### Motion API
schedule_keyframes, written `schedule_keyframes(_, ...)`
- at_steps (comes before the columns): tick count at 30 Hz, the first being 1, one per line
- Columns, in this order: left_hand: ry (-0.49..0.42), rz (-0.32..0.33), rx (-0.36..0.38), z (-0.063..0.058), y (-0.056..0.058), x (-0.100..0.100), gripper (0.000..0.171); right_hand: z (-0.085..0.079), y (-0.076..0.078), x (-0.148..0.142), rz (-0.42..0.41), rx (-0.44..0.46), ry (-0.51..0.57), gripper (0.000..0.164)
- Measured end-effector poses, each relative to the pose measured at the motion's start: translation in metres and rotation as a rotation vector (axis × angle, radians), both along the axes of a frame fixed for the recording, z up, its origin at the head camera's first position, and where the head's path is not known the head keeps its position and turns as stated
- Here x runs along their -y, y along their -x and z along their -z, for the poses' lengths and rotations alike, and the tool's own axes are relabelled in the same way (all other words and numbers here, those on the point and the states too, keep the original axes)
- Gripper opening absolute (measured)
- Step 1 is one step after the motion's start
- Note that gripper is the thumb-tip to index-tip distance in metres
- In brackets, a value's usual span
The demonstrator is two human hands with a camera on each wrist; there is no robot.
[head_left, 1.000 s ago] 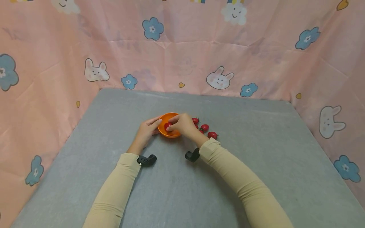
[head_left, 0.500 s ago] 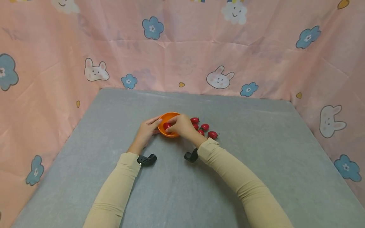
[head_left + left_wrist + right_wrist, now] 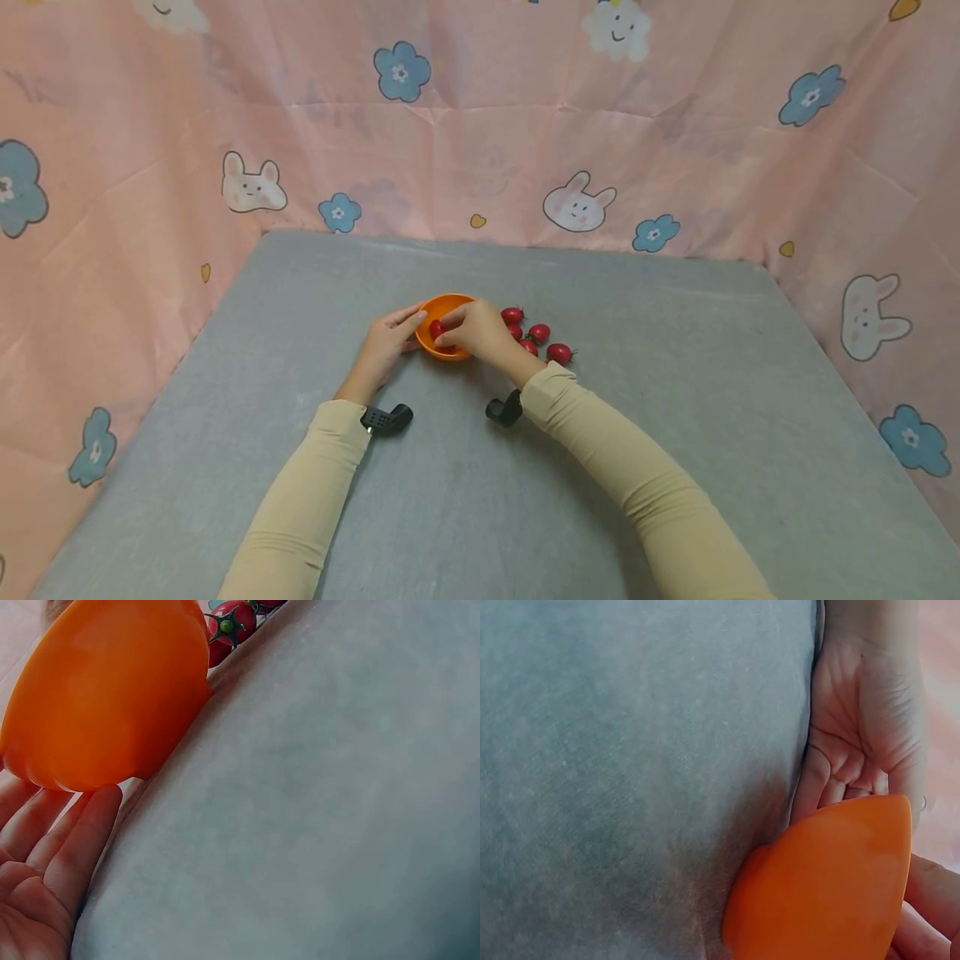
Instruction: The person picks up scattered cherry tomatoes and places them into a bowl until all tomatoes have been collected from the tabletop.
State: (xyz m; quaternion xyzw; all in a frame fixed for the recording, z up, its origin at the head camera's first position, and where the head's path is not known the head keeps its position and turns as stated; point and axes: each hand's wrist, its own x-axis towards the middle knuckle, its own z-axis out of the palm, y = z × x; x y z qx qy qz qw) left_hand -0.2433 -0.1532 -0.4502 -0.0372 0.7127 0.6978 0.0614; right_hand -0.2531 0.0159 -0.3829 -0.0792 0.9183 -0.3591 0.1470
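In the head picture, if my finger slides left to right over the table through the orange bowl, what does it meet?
Left hand → orange bowl → right hand → loose red tomatoes.

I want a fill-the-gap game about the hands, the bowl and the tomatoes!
The left hand holds a bowl whose colour is ____.
The right hand pinches a tomato inside the ____.
Seen by the person, the loose tomatoes lie to the bowl's ____.
The cloth behind the table is coloured ____.
Missing words: orange; bowl; right; pink.
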Motion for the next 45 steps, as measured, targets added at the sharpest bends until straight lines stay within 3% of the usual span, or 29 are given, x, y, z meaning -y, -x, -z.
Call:
schedule_keyframes(13,-0.026,-0.008,-0.003,0.002,0.002,-0.001,0.044,-0.007,0.003,-0.013,0.049,0.038,0.049,0.034)
schedule_keyframes(31,-0.021,-0.022,0.005,0.001,0.002,-0.002,0.044,-0.011,0.011,-0.067,0.135,0.034,0.296,0.035)
schedule_keyframes(45,-0.019,-0.023,0.012,0.002,0.002,-0.002,0.044,-0.011,0.013,-0.104,0.196,0.066,0.256,0.04)
